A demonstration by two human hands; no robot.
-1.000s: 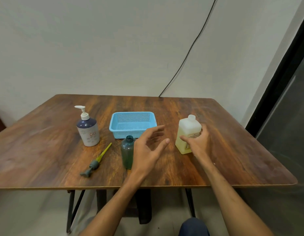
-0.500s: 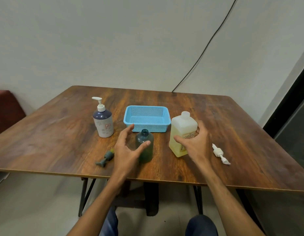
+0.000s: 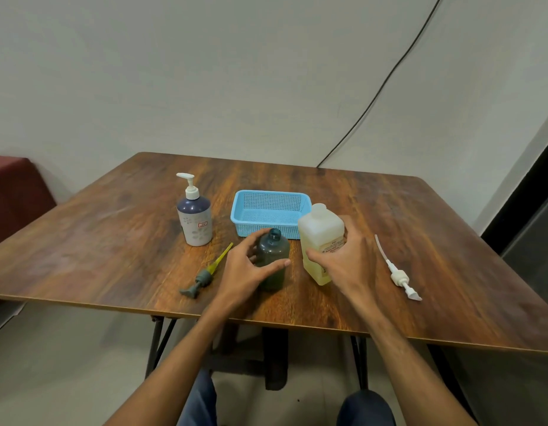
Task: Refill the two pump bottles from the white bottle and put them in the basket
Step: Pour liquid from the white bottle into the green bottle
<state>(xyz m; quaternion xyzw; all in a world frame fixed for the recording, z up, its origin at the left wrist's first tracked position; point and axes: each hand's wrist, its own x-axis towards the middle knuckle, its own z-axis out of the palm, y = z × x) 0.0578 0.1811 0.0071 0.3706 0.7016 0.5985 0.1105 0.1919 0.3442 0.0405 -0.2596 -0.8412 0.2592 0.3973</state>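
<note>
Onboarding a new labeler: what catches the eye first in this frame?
Both hands at table centre: the left hand cups an uncapped green bottle, the right hand grips the white bottle beside it. Behind them sits an empty blue basket, with a pump bottle to its left. Two removed pumps lie flat, a green pump left and a white pump right.

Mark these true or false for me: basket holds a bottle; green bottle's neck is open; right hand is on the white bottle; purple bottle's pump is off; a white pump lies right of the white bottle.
1. The blue basket holds a bottle. False: nothing is in it.
2. The green bottle has an open neck. True.
3. The right hand is on the white bottle. True.
4. The purple bottle has no pump. False: its white pump is fitted.
5. A white pump lies right of the white bottle. True.
</note>
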